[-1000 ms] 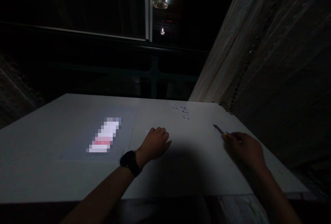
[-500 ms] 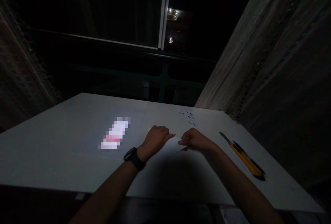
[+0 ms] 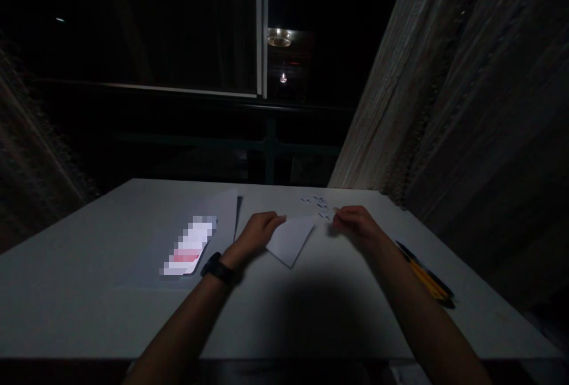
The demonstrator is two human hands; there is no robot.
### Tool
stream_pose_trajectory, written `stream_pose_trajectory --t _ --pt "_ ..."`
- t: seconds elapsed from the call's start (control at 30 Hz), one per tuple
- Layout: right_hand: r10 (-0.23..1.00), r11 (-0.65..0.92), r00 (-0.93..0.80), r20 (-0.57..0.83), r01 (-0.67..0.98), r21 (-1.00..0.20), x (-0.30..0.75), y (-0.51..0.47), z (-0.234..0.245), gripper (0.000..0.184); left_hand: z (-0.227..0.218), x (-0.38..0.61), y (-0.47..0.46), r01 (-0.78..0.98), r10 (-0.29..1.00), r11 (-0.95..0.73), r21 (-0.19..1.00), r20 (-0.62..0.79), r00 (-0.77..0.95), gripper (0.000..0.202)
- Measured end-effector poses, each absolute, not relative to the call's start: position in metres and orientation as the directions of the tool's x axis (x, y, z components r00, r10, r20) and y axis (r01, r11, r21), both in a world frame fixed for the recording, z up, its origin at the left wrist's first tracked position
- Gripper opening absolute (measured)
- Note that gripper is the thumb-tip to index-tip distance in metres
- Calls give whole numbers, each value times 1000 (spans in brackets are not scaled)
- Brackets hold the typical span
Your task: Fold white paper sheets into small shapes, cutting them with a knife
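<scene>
Since the previous frame, the right hand (image 3: 355,222) has moved off the paper (image 3: 292,241) toward the small marked slips (image 3: 322,206) at centre right; the right edge of the large sheet (image 3: 227,213), at centre left, has lifted. The left hand (image 3: 260,228) pinches the paper by its upper-left edge, mid-frame, and holds it tilted; this grip probably keeps it clear of the slips. The right hand's fingertips are drawn narrow, just beside the lowest slip; whether they hold anything cannot be told. The phone (image 3: 189,249) rests face-up on the sheet, presumably so its screen can be viewed. The yellow cutter (image 3: 427,282) and dark pen (image 3: 403,250) lie side by side at lower right, likely for right-hand access. No container can be made out.
</scene>
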State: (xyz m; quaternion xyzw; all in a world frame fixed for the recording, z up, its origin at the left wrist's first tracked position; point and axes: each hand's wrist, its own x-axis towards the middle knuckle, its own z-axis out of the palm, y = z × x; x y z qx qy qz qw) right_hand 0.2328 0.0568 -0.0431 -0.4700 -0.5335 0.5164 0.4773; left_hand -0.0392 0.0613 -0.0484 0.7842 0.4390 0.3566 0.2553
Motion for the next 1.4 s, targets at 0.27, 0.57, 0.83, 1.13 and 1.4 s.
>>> stream_pose_trajectory --t 0.27,0.57,0.83,1.13,1.4 --pt "977 -132 -191 -90 -220 -967 177 47 -74 33 -69 -21 77 401 927 -374 836 349 136 44" --pt "999 1 -31 9 -247 -969 156 40 -90 36 -78 -21 62 655 896 -405 638 420 144 45" --pt "997 58 59 45 -252 -966 156 38 -86 38 -78 -19 57 759 835 -470 451 505 217 45" --pt "994 66 96 43 -252 -965 159 39 -87 38 -79 -20 56 765 796 -519 380 542 270 42" --pt "980 76 197 16 -301 -951 161 41 -85 39 -75 -16 45 630 751 -651 424 483 450 71"
